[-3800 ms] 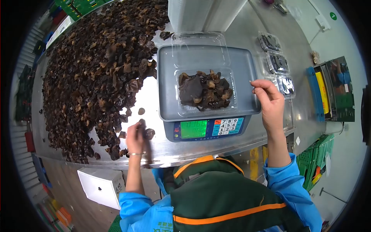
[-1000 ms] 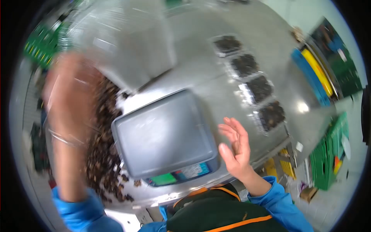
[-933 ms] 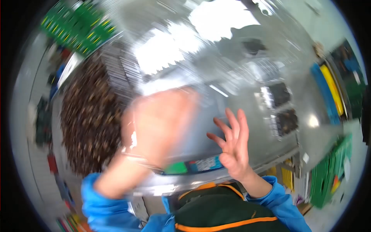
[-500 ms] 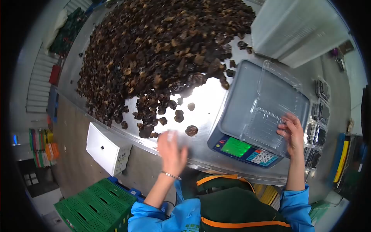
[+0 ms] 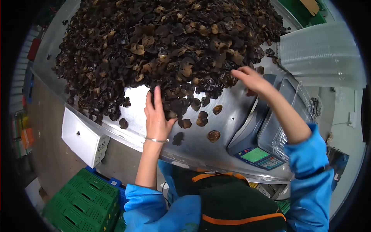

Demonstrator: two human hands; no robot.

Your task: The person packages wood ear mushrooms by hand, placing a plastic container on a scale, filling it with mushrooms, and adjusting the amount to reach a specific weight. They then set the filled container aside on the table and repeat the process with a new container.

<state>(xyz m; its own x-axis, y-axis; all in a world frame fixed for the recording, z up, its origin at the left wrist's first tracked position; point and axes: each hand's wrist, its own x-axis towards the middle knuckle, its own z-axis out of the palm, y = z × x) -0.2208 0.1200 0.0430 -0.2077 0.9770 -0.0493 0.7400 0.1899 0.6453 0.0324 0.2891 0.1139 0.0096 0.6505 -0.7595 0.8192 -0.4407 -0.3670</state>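
Note:
A large heap of dark brown wood ear mushrooms (image 5: pixel 154 46) covers the far part of the metal table. My left hand (image 5: pixel 156 120), a bangle on its wrist, is at the heap's near edge with fingers stretched out and thumb apart, against several mushroom pieces. My right hand (image 5: pixel 253 82) reaches over to the heap's right edge, fingers apart, its fingertips by the mushrooms; some fingers are partly hidden. Loose mushroom pieces (image 5: pixel 213 135) lie between the hands. Right of them stands a digital scale (image 5: pixel 257 154) bearing a clear plastic tray (image 5: pixel 280 141).
Nested clear plastic containers (image 5: pixel 320 54) stand in a tall stack at the right. A white foam box (image 5: pixel 83 135) sits off the table's near left edge, above green crates (image 5: pixel 83 201). The metal table (image 5: pixel 185 149) has a raised near edge.
My right hand has left the clear tray on the scale and moved left to the heap. My left hand has moved forward to the heap's near edge. The view has shifted.

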